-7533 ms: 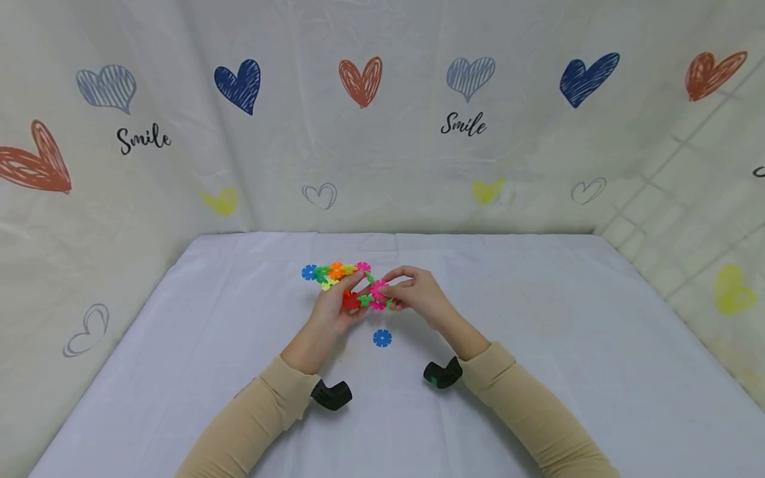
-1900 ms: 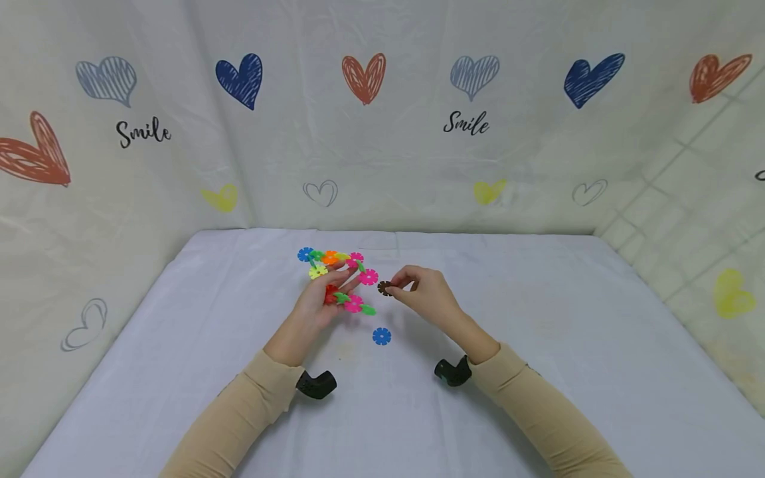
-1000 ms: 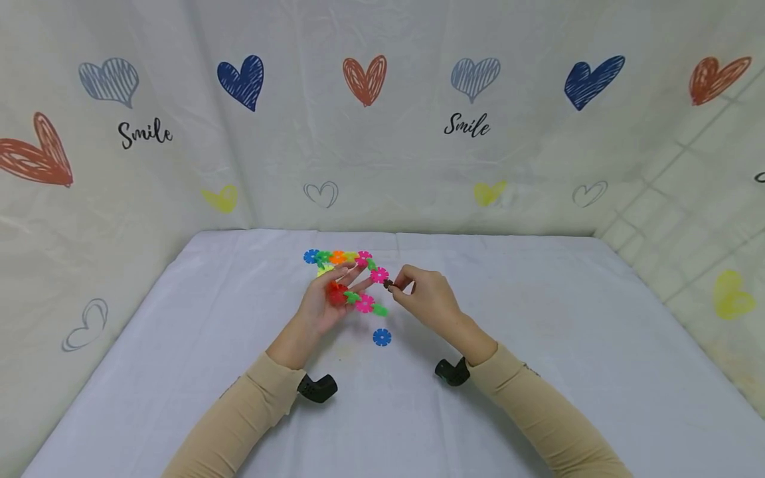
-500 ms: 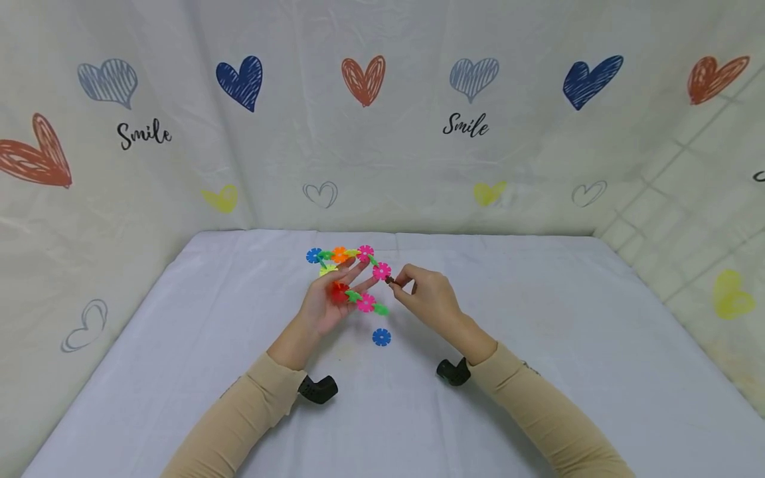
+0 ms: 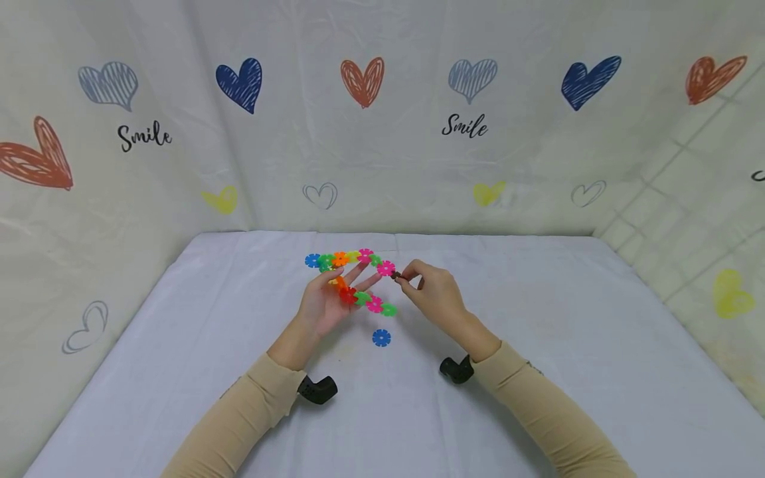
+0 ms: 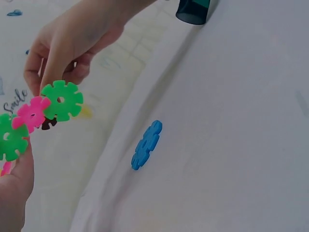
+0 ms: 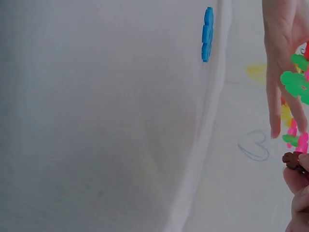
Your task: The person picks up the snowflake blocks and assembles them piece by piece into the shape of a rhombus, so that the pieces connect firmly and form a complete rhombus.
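Note:
My left hand (image 5: 342,287) holds up a chain of colourful snowflake discs (image 5: 358,297) above the white table (image 5: 538,318). One arm of the chain runs from a blue disc (image 5: 312,260) to a pink disc (image 5: 386,268); a lower arm ends in a green disc (image 5: 388,309). My right hand (image 5: 404,277) pinches a small brown disc (image 5: 396,275) right against that pink disc. In the left wrist view the brown disc (image 6: 48,124) sits behind a pink disc (image 6: 31,113) and a green disc (image 6: 61,100). The right wrist view shows the brown disc (image 7: 292,159) at my fingertips (image 7: 295,180).
A loose blue disc (image 5: 381,338) lies flat on the table just nearer than both hands, also seen as the blue disc (image 6: 146,145) and blue disc (image 7: 207,34). Heart-printed cloth walls (image 5: 382,133) enclose the table at the back and sides.
My right hand has carried the brown disc up and rightward along with the pink end disc. The left hand has shifted the chain slightly right. The loose blue disc has stayed put.

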`<state>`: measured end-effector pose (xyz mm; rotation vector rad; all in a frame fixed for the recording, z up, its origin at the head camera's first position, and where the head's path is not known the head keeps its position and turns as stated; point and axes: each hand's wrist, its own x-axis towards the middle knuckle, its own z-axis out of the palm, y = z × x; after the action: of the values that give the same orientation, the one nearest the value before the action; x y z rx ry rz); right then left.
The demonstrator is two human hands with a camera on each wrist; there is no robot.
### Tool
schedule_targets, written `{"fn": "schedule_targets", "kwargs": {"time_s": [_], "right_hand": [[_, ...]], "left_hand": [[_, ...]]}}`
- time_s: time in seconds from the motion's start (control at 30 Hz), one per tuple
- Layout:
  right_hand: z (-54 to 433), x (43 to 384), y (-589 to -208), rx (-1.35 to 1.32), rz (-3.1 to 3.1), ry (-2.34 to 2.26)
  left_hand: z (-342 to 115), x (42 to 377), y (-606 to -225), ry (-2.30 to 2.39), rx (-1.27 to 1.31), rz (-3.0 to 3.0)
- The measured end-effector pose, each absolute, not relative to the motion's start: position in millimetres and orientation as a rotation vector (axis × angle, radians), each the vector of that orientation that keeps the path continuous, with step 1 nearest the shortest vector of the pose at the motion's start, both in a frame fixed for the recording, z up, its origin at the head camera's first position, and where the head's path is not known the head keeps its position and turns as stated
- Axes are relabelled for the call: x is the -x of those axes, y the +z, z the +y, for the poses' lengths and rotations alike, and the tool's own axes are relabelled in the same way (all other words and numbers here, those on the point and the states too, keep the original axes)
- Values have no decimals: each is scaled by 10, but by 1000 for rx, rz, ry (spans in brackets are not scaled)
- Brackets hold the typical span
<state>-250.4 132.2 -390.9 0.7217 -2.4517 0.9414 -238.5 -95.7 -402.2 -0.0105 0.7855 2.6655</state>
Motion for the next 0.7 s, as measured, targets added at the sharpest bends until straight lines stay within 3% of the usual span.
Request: {"fn": "schedule_targets", "kwargs": {"time_s": [0.7], "right_hand": [[1223,2451,-3892,-900,-2363,873]], "left_hand": [[-744,2357,-4084,2709,330,1195]]}}
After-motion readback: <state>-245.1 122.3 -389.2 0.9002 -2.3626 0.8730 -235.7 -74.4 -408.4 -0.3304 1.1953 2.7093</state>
